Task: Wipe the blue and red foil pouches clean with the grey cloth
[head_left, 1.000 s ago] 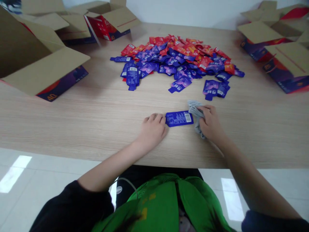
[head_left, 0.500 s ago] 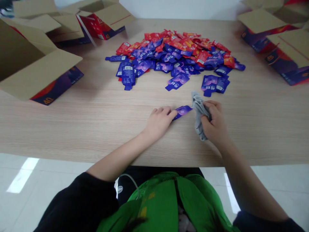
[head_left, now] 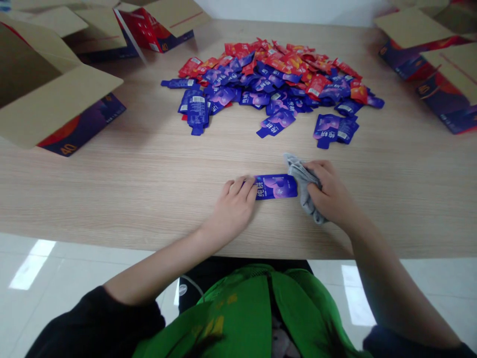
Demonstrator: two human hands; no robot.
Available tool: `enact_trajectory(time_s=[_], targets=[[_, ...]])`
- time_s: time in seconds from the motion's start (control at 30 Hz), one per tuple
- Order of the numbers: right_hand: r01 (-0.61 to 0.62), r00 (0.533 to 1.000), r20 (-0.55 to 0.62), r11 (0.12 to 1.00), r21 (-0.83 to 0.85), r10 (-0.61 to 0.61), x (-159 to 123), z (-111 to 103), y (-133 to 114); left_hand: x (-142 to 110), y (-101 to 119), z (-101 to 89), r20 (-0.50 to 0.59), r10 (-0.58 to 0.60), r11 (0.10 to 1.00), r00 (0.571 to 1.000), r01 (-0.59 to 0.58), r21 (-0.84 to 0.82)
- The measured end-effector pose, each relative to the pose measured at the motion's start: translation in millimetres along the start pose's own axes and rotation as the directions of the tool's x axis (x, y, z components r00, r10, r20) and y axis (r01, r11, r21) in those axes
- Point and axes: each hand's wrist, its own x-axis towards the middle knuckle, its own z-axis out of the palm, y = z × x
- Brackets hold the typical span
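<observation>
My left hand (head_left: 235, 203) has its fingers over the left end of a blue-purple pouch (head_left: 278, 187), gripping it on the wooden table. The pouch lies flat with its printed face up, its cap end hidden beneath my fingers. My right hand (head_left: 330, 193) is closed on a crumpled grey cloth (head_left: 302, 181), just beyond the pouch's right end. Farther back spreads a heap of blue pouches (head_left: 257, 97) and red pouches (head_left: 286, 59). Nearest my hands from that heap are a single blue pouch (head_left: 276, 123) and a pair of blue pouches (head_left: 330, 130).
An open cardboard box (head_left: 85, 122) stands at the left, with more open boxes (head_left: 164, 30) behind it. Other open boxes (head_left: 447, 94) are at the right. The table's front edge (head_left: 149, 248) runs close to my body, and a white wall rises at the back.
The pouch, tilted on its side before, now lies flat with its face up. My left hand has moved slightly left and toward me. The cloth has shifted a little toward me.
</observation>
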Motion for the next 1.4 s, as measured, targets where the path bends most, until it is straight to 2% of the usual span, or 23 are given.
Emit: enact_trajectory(time_s=[0.1,0.2,0.3,0.4,0.5,0.67,0.83,0.93,1.03,1.1,1.17,1.2,1.27,1.4], targets=[[0.057,0.997,-0.047,0.997,-0.043,-0.059,18,6,-27,-11,5,10.0,0.021,-0.082,0.996,0.996,0.083,-0.038],[0.135,0.989,-0.037,0.984,-0.117,-0.14,30,38,-61,-15,7,20.6,0.001,-0.11,0.992,0.994,0.11,-0.07],[0.187,0.982,0.092,0.94,-0.285,-0.168,33,76,-81,-16,7,23.8,0.02,-0.124,0.99,0.992,0.125,-0.07],[0.233,0.967,0.197,0.883,-0.408,-0.164,29,92,-80,-15,8,21.3,0.049,-0.136,0.988,0.989,0.139,-0.063],[0.186,0.979,0.162,0.861,-0.474,-0.123,19,83,-66,-14,9,18.8,0.049,-0.146,0.986,0.988,0.149,-0.068],[-0.023,1.0,-0.006,0.88,-0.475,0.022,-2,54,-26,-13,11,18.1,0.068,-0.144,0.986,0.987,0.149,-0.075],[-0.036,0.999,-0.023,0.927,-0.374,0.03,-4,27,17,-12,11,17.9,0.069,-0.159,0.983,0.985,0.165,-0.084],[-0.049,0.995,-0.092,0.961,-0.273,0.025,8,23,10,-12,12,18.0,0.06,-0.163,0.981,0.985,0.169,-0.1],[0.063,0.99,-0.109,0.969,-0.241,-0.091,20,43,-31,-12,13,18.4,0.039,-0.167,0.979,0.985,0.171,-0.111],[0.165,0.986,0.006,0.949,-0.268,-0.169,25,65,-60,-12,13,18.6,0.043,-0.163,0.979,0.986,0.167,-0.114],[0.227,0.971,0.145,0.92,-0.32,-0.189,27,82,-78,-12,13,18.4,0.057,-0.16,0.979,0.985,0.166,-0.116],[0.234,0.967,0.186,0.906,-0.353,-0.177,27,87,-80,-12,13,18.2,0.063,-0.159,0.979,0.985,0.166,-0.115],[0.195,0.975,0.18,0.887,-0.419,-0.129,23,87,-72,-12,13,17.2,0.068,-0.159,0.98,0.985,0.166,-0.11],[0.022,1.0,0.019,0.891,-0.453,-0.016,9,62,-27,-11,14,15.2,0.086,-0.162,0.98,0.983,0.171,-0.103]])
